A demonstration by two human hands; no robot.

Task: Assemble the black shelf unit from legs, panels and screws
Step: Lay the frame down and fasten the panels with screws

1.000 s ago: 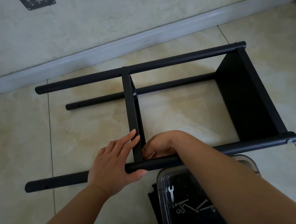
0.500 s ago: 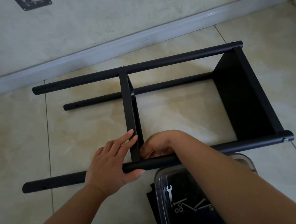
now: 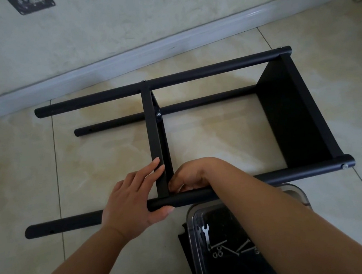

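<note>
A: Black metal, stiff, likely light; the shelf unit (image 3: 196, 121) lies on its side on the floor tiles (image 3: 31, 179).

B: And the hands?

A: Left of the middle panel (image 3: 155, 140), the left hand (image 3: 133, 203) grips the near leg (image 3: 239, 187), fingers flat against the panel. Just right of it, the right hand (image 3: 192, 176) curls at the joint; whether it pinches a screw, I cannot tell.

B: Best hold?

A: The legs: round, probably slippery.

Two bare forearms, left hand (image 3: 135, 202) and right hand (image 3: 194, 176) unadorned, sleeveless.
</note>
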